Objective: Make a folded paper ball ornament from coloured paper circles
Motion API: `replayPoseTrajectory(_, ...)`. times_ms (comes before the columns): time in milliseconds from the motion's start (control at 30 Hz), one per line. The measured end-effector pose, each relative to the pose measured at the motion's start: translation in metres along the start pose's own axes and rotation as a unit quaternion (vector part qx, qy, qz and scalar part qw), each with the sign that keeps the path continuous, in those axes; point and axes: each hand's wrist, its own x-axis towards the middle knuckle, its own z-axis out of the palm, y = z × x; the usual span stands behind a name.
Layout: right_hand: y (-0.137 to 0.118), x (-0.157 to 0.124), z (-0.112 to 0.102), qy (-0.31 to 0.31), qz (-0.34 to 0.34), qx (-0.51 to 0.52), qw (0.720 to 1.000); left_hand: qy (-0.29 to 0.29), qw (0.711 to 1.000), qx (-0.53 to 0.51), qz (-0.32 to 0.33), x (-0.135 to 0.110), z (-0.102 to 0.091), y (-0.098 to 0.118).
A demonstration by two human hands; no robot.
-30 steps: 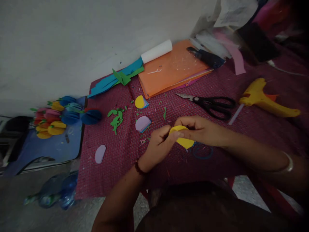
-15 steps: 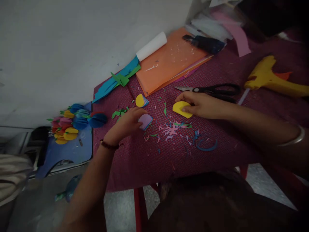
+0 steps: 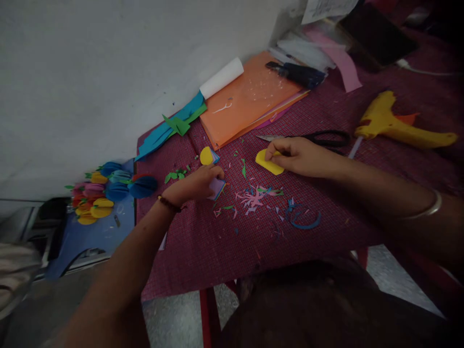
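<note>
My right hand [image 3: 295, 155] pinches a folded yellow paper piece [image 3: 267, 163] and holds it down on the red checked cloth [image 3: 224, 237]. My left hand [image 3: 194, 186] rests curled over a small stack of folded paper pieces, lilac on top [image 3: 217, 187], with fingers closed on its edge. A second small stack with a yellow piece on top [image 3: 208, 155] lies just beyond my left hand. Coloured paper scraps [image 3: 258, 197] are scattered between my two hands.
Black scissors [image 3: 319, 139] lie behind my right hand, and a yellow glue gun [image 3: 395, 126] is to their right. Orange paper sheets [image 3: 243, 100], a white roll [image 3: 221, 77] and blue and green strips [image 3: 174, 124] sit by the wall. Finished paper balls [image 3: 108, 186] rest on a blue surface at left.
Both hands held the yellow piece together near me a second ago. My right hand has carried it forward onto the cloth, and my left hand has reached out to the lilac stack.
</note>
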Motion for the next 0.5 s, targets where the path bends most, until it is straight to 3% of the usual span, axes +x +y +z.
replayPoseTrajectory(167, 0.005, 0.002, 0.003, -0.018, 0.005, 0.05, 0.999, -0.016, 1.0, 0.011, 0.005, 0.006, -0.002, 0.0)
replayPoseTrajectory(500, -0.003, 0.001, 0.004, -0.043, 0.059, 0.063, 0.995, 0.008, 0.99, -0.127, -0.067, -0.006, 0.008, -0.002)
